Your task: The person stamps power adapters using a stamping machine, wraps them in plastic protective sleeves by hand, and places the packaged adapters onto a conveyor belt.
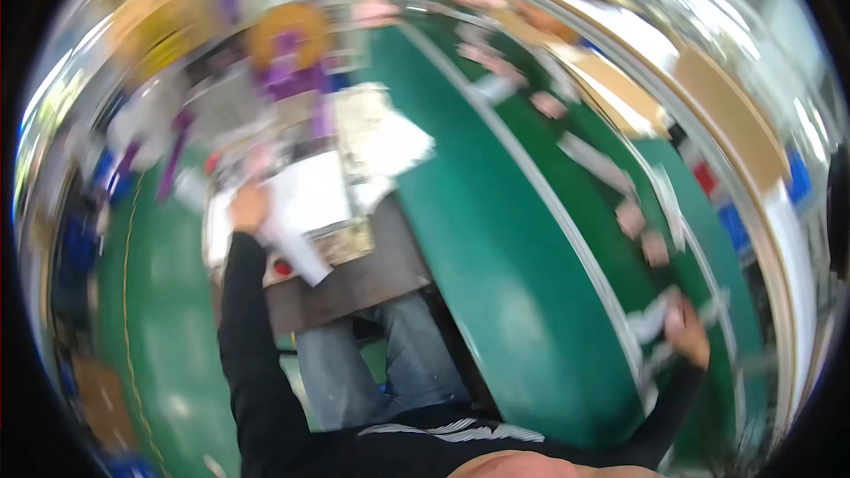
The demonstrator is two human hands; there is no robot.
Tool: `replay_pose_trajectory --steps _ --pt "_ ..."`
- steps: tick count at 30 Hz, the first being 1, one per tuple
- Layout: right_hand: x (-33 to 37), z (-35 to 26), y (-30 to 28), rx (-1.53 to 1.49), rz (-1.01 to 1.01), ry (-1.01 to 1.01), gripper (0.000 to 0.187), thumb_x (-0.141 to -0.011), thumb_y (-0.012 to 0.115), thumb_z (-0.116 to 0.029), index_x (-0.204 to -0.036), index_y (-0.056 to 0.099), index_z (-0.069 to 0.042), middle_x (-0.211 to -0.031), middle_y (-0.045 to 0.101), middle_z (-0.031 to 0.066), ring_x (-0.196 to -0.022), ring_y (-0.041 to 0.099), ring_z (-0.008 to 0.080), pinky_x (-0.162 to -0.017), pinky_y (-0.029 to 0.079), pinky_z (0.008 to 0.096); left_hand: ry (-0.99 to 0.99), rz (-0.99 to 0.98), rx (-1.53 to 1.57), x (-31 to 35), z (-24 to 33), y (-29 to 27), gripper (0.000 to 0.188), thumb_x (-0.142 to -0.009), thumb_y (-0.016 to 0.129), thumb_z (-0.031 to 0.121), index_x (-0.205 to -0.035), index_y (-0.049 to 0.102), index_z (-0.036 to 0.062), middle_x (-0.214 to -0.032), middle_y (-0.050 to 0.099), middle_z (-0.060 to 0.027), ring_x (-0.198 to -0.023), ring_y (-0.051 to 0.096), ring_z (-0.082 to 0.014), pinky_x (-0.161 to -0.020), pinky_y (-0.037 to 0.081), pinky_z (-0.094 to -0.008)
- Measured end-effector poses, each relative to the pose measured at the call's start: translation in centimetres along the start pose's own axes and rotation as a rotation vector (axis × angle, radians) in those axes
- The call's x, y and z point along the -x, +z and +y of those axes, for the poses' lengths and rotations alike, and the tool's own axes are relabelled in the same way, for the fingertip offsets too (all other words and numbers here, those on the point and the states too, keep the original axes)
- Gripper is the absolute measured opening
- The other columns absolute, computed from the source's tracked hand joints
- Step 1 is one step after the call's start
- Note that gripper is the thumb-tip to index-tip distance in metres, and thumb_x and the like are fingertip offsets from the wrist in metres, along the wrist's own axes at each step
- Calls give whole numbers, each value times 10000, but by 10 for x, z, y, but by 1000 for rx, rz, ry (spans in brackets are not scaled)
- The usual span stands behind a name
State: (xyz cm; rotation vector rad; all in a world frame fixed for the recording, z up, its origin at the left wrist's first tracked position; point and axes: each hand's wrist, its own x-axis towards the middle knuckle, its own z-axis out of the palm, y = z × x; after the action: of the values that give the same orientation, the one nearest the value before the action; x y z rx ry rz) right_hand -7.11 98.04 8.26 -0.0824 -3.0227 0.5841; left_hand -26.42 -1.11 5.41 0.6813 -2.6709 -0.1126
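My left hand (pixel 249 208) is over the worktable at the left, beside a white sheet (pixel 310 190) and at the upper end of a white strip (pixel 301 252) that slants across the table. Motion smears its fingers, so its grip does not show. Far out to the right, my right hand (pixel 688 336) reaches over the dark green conveyor belt (pixel 584 221). Something pinkish shows at its fingertips, and a whitish piece (pixel 651 320) lies beside it; blur hides whether the fingers are closed.
Small pink pieces (pixel 629 219) and pale strips (pixel 598 164) lie along the belt. A green surface (pixel 469 212) runs between belt and worktable. Beyond the table stands a purple fixture (pixel 288 66) by a round orange-brown disc (pixel 310 31). Cardboard (pixel 735 115) leans along the right side.
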Motion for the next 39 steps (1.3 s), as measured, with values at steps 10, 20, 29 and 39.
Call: replay_pose_trajectory --steps 10,20,29,39 --pt "-1 7 -39 -1817 671 -320 554 -1002 551 -422 -1360 472 -6 -1409 536 236 -1149 633 376 -1085 459 514 -104 180 187 42 21 -23 300 -871 567 281 -965 721 41 -1044 709 -186 -1042 638 -398 -881 455 -568" --pt "-84 -429 24 -1424 -464 -448 708 -807 804 -113 -1419 454 -49 -1220 616 87 -926 655 178 -701 549 311 95 308 1315 54 -13 -11 168 -987 604 106 -1078 703 5 -1405 514 -133 -1286 495 -263 -1070 382 -357" --pt "-148 -740 237 -898 -739 -547 377 -1007 550 -299 -1179 569 36 -837 653 106 -469 528 115 -433 414 273 5 174 1947 203 -66 -112 602 -940 661 77 -1503 466 -13 -1347 580 -100 -1267 543 -211 -1104 406 -357" --pt "-218 -871 310 97 -128 -813 776 -917 533 -655 -1336 570 -2 -1143 686 308 -1104 653 463 -951 502 486 -287 256 1761 277 -115 -96 267 -905 664 34 -1161 709 -28 -1119 640 -74 -1038 597 -159 -911 466 -298"
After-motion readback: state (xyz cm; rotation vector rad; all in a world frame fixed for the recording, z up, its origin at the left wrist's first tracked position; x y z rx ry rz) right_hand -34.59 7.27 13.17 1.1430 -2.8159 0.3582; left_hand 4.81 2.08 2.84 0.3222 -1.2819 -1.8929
